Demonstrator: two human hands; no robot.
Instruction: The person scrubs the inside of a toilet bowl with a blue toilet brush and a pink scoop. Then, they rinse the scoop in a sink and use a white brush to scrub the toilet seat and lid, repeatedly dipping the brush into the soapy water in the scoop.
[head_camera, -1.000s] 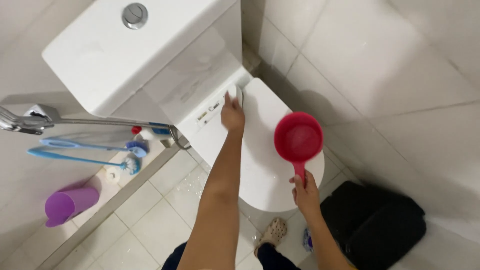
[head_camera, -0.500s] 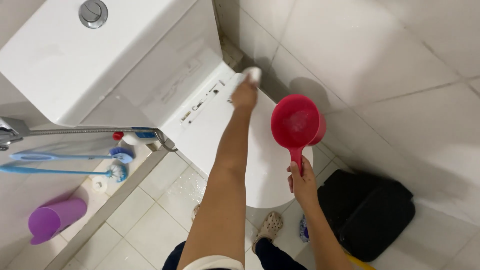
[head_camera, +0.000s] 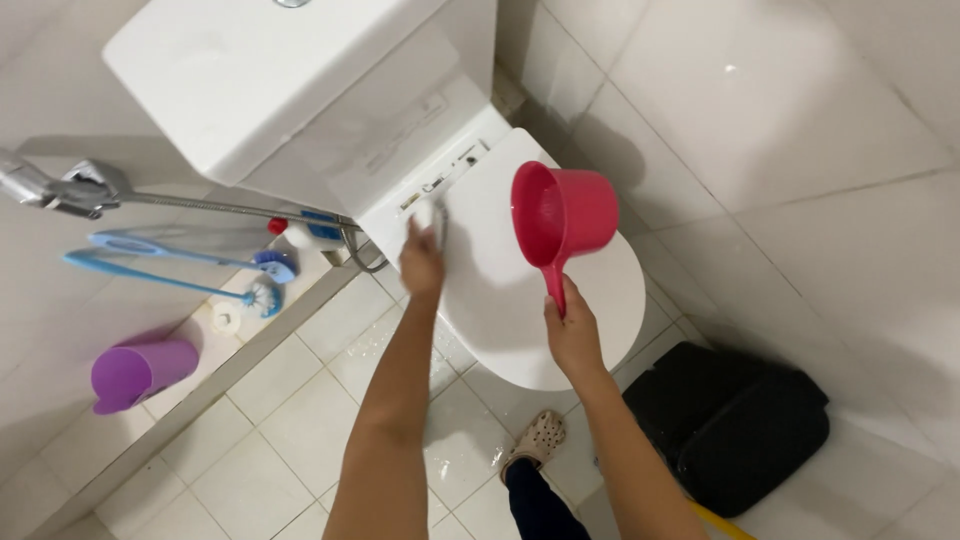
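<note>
Right hand: your right hand (head_camera: 573, 338) is wrapped tight around the handle of the red dipper (head_camera: 560, 215), fingers closed on it, thumb side up.
Dipper look: one red plastic dipper, round cup with a straight handle, tilted so the open mouth faces left; it hangs over the toilet lid (head_camera: 590, 290) without touching it.
Left hand: your left hand (head_camera: 422, 262) is pressed on the rear left part of the lid near the hinge, fingers curled over a small white wad (head_camera: 428, 213); what kind of wad, you cannot tell.
Lid look: white, oval, shut flat, glossy.
Tank: one white tank (head_camera: 270, 90) behind the lid, top flat, close against the wall.
Counts: one dipper, one toilet, two blue brushes (head_camera: 180, 262), one purple jug (head_camera: 140, 372), one black bag (head_camera: 730, 425), one spray hose (head_camera: 150, 200), one clog-style shoe (head_camera: 540, 435).
Left edge: a raised tiled ledge runs diagonally just left of the toilet base; brushes and jug sit on the far side of it.
Right edge: the black bag lies on the floor near the front right of the lid, under your right forearm.
Open room: wet floor tiles (head_camera: 300, 430) between ledge and toilet give your left arm space; wide bare tile lies right of the toilet.
</note>
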